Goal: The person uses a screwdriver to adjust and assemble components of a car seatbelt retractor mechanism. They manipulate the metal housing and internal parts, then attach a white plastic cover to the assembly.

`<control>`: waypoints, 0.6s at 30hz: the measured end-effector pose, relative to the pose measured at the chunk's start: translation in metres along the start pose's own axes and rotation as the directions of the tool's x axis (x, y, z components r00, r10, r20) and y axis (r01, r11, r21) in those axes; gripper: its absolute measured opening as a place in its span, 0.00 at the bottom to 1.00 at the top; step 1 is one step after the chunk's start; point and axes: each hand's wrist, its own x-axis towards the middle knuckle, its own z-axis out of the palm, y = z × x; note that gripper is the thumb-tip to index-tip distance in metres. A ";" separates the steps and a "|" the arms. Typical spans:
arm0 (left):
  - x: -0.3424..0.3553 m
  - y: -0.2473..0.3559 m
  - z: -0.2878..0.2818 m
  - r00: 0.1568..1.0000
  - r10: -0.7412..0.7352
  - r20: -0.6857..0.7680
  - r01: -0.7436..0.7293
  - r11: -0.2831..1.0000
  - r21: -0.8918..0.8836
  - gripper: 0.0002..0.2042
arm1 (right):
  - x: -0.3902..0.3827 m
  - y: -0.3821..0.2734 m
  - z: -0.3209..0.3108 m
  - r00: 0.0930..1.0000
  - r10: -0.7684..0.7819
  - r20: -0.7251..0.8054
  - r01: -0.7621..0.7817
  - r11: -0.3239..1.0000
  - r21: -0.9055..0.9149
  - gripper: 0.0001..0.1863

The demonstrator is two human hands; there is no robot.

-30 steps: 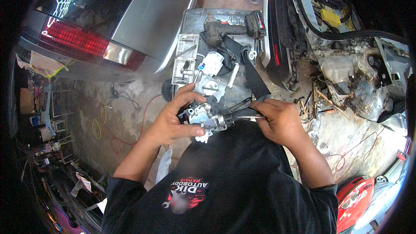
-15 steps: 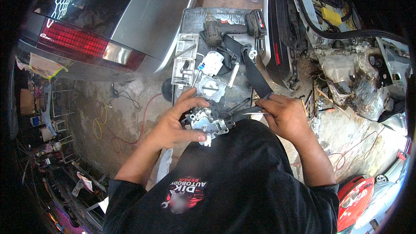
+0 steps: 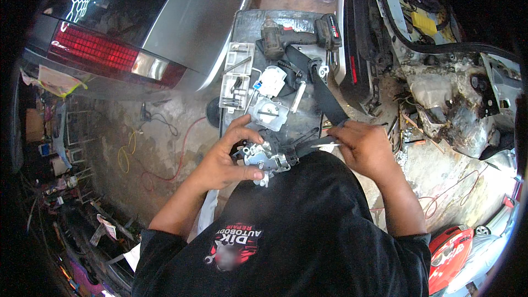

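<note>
My left hand (image 3: 231,157) grips a seat belt retractor (image 3: 265,160), a silver metal mechanism with dark parts, its thumb on the near side and fingers on the far side. Black seat belt webbing (image 3: 328,103) comes down from the bench to my right hand (image 3: 364,148), whose fingers are closed on it. Another stretch of webbing runs between that hand and the retractor. A pale, thin, flat piece (image 3: 325,145) shows by the right fingertips; what it is I cannot make out. Just beyond the retractor lie a translucent cover (image 3: 279,116) and a white round part (image 3: 271,81).
A cordless impact driver (image 3: 275,42) lies at the far end of the bench (image 3: 253,21). Along the bench's left side is a grey tray (image 3: 235,55) with small tools. A car's rear (image 3: 110,55) stands left, an opened car body (image 3: 440,88) right. Hoses (image 3: 177,168) cross the floor.
My right hand has shifted slightly, and the pale flat piece by its fingertips has turned to show a broader face. My left hand keeps its hold on the retractor.
</note>
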 end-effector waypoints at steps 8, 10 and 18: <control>-0.007 -0.004 -0.009 0.998 -0.039 -0.054 0.034 0.995 -0.099 0.35 | -0.004 0.051 -0.025 0.957 0.206 -0.203 -0.213 0.977 -0.011 0.14; -0.007 -0.002 -0.009 0.998 -0.041 -0.048 0.037 0.995 -0.094 0.35 | -0.003 0.053 -0.026 0.947 0.225 -0.229 -0.226 0.974 0.021 0.14; -0.006 0.005 -0.004 0.991 -0.107 -0.086 0.099 0.991 -0.091 0.42 | -0.001 0.029 -0.017 0.986 0.095 -0.136 -0.094 0.995 0.015 0.14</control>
